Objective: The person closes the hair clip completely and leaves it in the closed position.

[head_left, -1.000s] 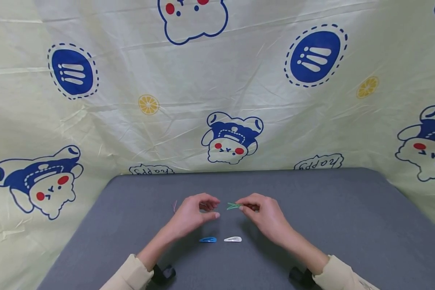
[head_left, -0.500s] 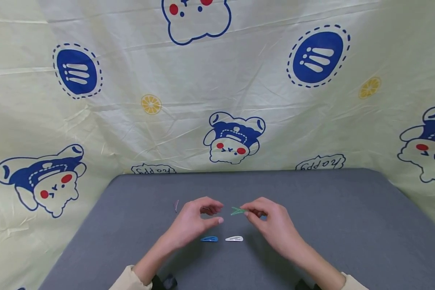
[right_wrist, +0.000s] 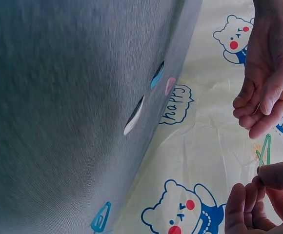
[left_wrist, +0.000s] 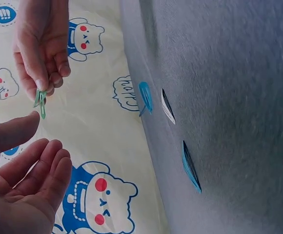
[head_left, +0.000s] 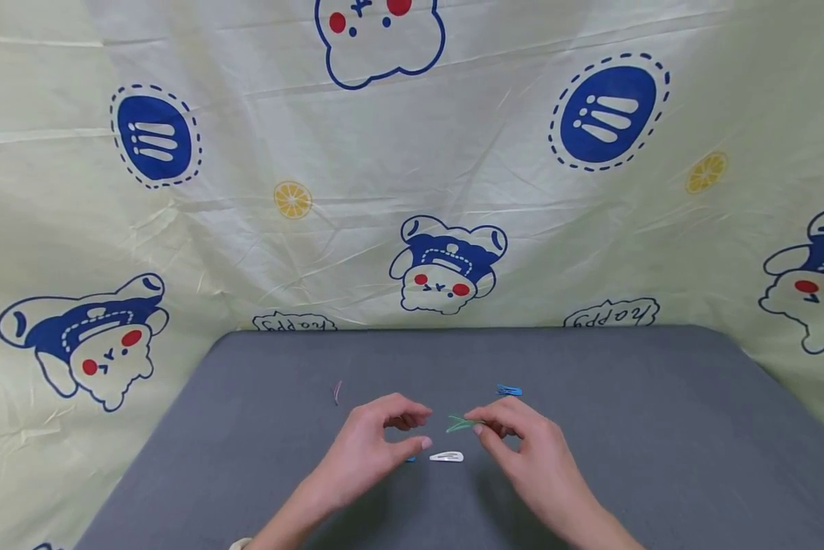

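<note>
My right hand [head_left: 537, 452] pinches a green snap hair clip [head_left: 458, 424] between thumb and fingertips, above the table. The clip's free end points left and its two parts stand spread apart. Facing it, my left hand [head_left: 370, 444] holds nothing; its fingers are loosely curved, with the thumb apart from them and a small gap to the clip. Below the hands lies a white snap hair clip [head_left: 447, 457]. Beside it, a blue hair clip [left_wrist: 191, 166] shows whole in the left wrist view but is mostly hidden behind my left thumb in the head view.
Farther back on the grey table [head_left: 625, 428], a second blue hair clip [head_left: 509, 390] lies to the right, its parts spread. A pink hair clip [head_left: 337, 393] lies at the back left. Behind the table hangs a pale printed sheet [head_left: 343, 260].
Both hands have come nearer to me and slightly right, the green clip staying in the right hand. The far blue clip has come out from behind the right hand; the left thumb now covers the near one.
</note>
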`<state>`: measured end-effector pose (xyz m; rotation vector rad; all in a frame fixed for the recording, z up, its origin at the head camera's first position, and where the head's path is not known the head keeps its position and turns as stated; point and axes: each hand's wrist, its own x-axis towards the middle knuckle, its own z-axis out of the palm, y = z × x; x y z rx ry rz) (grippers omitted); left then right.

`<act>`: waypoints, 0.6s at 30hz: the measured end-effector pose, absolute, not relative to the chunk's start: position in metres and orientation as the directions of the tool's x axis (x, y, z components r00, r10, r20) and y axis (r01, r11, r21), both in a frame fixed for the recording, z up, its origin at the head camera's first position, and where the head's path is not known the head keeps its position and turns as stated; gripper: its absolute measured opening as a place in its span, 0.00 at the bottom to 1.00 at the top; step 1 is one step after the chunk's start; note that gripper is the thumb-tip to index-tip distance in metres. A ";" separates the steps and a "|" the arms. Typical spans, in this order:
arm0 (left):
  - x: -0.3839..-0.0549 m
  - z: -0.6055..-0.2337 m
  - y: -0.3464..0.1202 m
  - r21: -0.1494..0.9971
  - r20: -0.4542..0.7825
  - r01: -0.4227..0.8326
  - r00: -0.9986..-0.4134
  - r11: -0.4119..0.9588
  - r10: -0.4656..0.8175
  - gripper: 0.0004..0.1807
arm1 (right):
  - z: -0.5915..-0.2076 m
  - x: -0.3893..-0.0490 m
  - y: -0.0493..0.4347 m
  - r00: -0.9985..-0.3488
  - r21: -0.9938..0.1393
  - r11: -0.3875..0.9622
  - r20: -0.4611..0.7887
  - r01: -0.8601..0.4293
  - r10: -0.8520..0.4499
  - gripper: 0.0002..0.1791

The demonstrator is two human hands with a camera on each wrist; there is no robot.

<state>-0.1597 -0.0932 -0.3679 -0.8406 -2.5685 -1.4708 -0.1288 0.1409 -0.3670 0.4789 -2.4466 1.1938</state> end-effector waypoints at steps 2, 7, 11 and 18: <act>-0.157 -0.369 -0.093 0.790 0.317 0.484 -0.848 0.377 0.425 0.15 | -0.367 -0.124 0.140 -0.889 -0.698 0.578 0.443 -0.423 -0.115 0.14; -0.154 -0.370 -0.091 0.796 0.323 0.487 -0.845 0.360 0.427 0.15 | -0.368 -0.115 0.140 -0.914 -0.738 0.567 0.400 -0.366 -0.068 0.16; -0.152 -0.369 -0.090 0.796 0.323 0.488 -0.843 0.358 0.431 0.15 | -0.370 -0.112 0.140 -0.908 -0.735 0.568 0.414 -0.371 -0.057 0.16; -0.145 -0.367 -0.088 0.767 0.376 0.534 -0.824 0.357 0.424 0.15 | -0.374 -0.111 0.137 -0.879 -0.720 0.540 0.469 -0.436 -0.084 0.16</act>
